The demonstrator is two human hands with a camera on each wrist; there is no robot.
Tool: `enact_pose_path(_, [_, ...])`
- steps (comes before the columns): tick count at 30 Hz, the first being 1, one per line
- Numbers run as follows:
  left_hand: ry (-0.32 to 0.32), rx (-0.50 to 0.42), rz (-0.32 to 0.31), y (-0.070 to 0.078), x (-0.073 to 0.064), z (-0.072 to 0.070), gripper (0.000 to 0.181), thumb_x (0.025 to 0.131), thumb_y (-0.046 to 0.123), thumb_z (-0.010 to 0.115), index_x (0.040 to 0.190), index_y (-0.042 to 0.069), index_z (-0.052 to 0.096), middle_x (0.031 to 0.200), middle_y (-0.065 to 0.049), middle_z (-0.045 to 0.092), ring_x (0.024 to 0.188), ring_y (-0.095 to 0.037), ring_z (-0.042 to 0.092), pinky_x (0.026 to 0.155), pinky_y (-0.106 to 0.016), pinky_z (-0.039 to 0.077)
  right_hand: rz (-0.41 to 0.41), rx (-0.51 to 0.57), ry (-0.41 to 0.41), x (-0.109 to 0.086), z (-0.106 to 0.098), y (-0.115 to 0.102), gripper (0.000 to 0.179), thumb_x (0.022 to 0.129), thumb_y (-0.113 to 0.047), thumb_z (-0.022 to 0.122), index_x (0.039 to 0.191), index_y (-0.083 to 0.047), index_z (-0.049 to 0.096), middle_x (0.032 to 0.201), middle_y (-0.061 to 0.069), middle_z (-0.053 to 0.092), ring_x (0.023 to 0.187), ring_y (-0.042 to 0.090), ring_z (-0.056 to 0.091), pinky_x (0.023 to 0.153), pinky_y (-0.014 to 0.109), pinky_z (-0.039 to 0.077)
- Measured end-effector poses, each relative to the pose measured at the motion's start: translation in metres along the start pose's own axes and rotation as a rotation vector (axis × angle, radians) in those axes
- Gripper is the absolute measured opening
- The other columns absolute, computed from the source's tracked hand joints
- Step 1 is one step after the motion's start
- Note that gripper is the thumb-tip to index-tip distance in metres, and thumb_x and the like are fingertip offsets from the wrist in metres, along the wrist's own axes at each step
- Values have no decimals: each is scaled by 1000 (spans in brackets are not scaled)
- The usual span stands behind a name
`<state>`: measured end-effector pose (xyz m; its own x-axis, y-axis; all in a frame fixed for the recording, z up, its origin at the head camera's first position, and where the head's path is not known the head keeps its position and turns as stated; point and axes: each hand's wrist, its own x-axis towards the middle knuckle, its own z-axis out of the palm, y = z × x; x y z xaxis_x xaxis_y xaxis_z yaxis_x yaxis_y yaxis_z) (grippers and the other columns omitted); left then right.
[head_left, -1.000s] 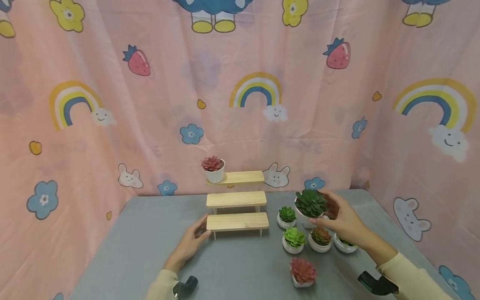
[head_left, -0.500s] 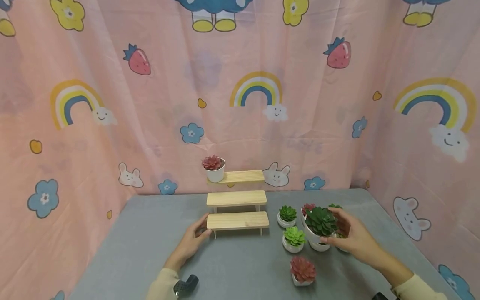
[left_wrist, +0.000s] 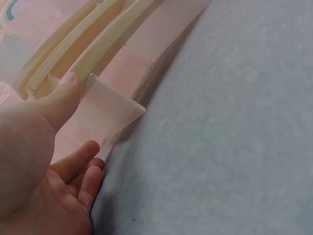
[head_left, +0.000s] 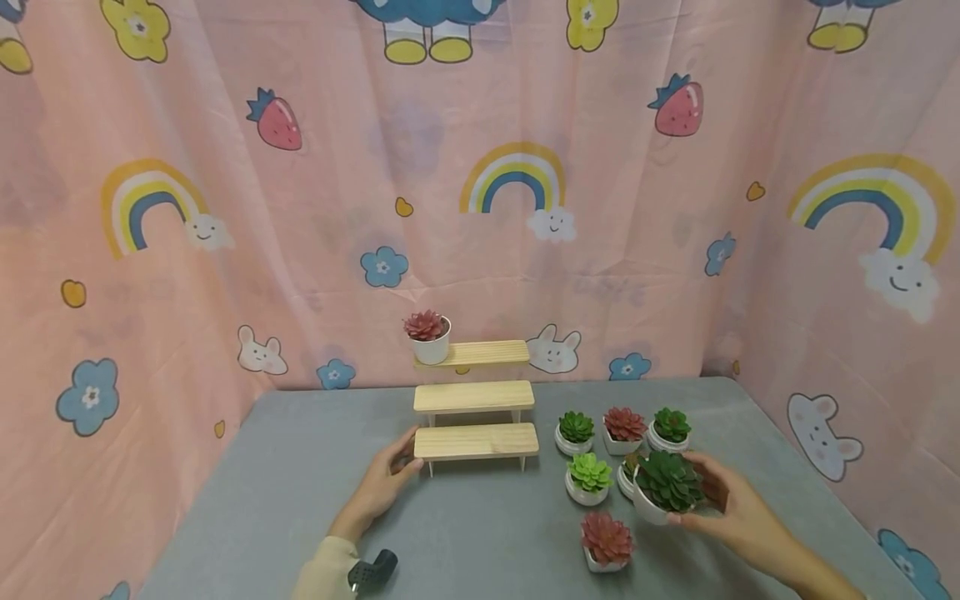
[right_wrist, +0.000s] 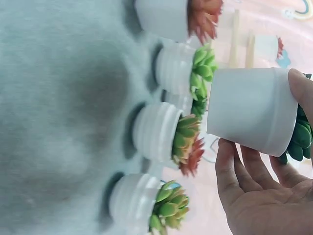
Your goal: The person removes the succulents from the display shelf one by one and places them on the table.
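Observation:
My right hand [head_left: 738, 510] grips a large dark-green succulent in a plain white pot [head_left: 669, 482], held up over the right side of the table. In the right wrist view, the thumb lies at the rim of the white pot [right_wrist: 249, 107] and the fingers wrap its far side. A three-tier wooden display stand [head_left: 476, 442] with clear supports stands at the back middle. My left hand [head_left: 377, 483] holds the left end of its lowest tier. The left wrist view has the thumb on the plank's end [left_wrist: 90, 61], with curled fingers beside the clear side support [left_wrist: 110, 105].
A red succulent [head_left: 427, 337] stands on the top tier's left end. Right of the stand are several small potted succulents, including a bright-green one [head_left: 588, 477], a dark-green one [head_left: 575, 429] and a red one [head_left: 606, 542]. A pink printed curtain [head_left: 315, 225] hangs behind the grey table [head_left: 300, 467].
My right hand has carried the dark-green succulent toward me and rightward, uncovering a red and a green succulent behind. My left hand has stayed at the stand.

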<state>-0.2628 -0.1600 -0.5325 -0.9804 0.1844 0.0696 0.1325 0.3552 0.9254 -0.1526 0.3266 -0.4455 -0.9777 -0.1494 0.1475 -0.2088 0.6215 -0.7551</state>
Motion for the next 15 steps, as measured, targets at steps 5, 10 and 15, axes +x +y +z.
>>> enact_pose_path(5, [6,2,3,0,0,0,65,99,30,65,156,16,40,152,-11,53,141,-35,48,113,-62,37,26,13,-24,-9,3,13,72,84,-11,81,143,6,43,145,39,46,110,-27,36,83,16,49])
enact_pose_path(10, [7,-2,-8,0,-1,1,64,99,29,65,156,17,40,151,-11,54,140,-35,49,113,-62,37,94,1,-90,-15,6,26,73,87,-13,79,144,11,40,143,40,46,105,-26,40,86,27,56])
enact_pose_path(15, [6,-14,-13,0,0,1,64,99,27,65,156,17,40,151,-11,54,140,-34,48,113,-62,36,190,17,-179,-17,6,35,80,90,-19,76,147,16,32,146,42,40,124,24,63,98,52,53])
